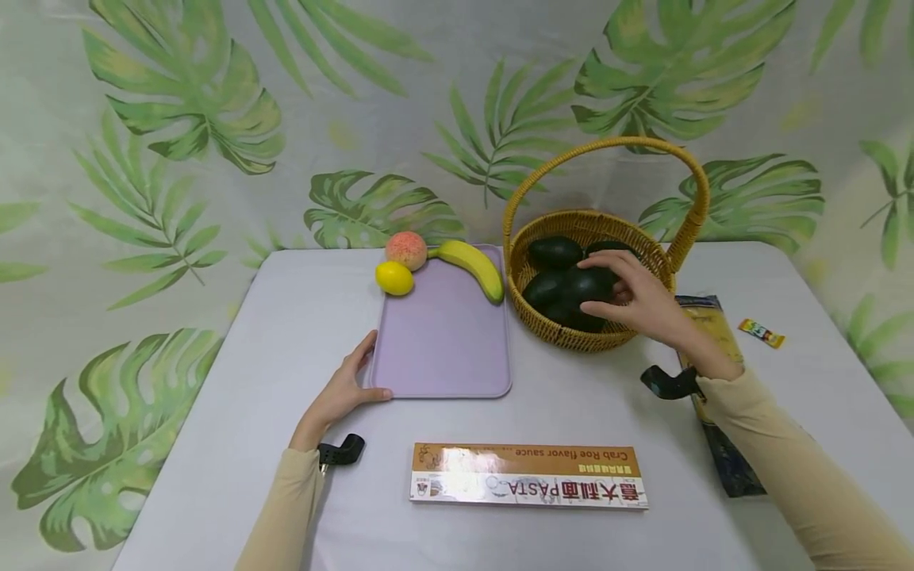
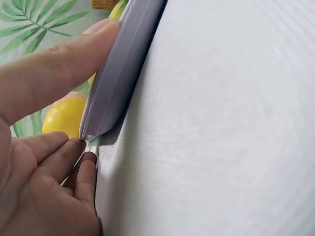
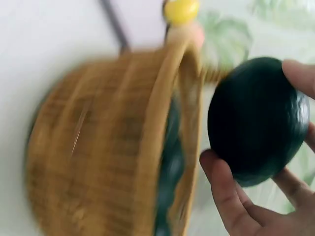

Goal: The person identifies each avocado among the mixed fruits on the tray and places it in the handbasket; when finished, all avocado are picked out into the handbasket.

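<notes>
My right hand (image 1: 631, 293) holds a dark green avocado (image 3: 258, 120) over the mouth of the wicker basket (image 1: 593, 341). Thumb and fingertips grip it from its sides in the right wrist view. Below it in the basket lie several more dark avocados (image 1: 555, 252). My left hand (image 1: 346, 388) holds the near left corner of a pale purple tray (image 1: 443, 341), thumb against the near rim and fingers along the left side. On the tray's far part lie a banana (image 1: 471, 266), a peach (image 1: 406, 251) and a lemon (image 1: 394, 279), the lemon overlapping the left rim.
A long pasta box (image 1: 528, 476) lies across the front of the white table (image 1: 286, 317). To the right, a dark and yellow bag (image 1: 735, 460) is partly hidden under my right arm, beside a small colourful packet (image 1: 762, 333). The basket's tall handle (image 1: 628, 143) arches above it.
</notes>
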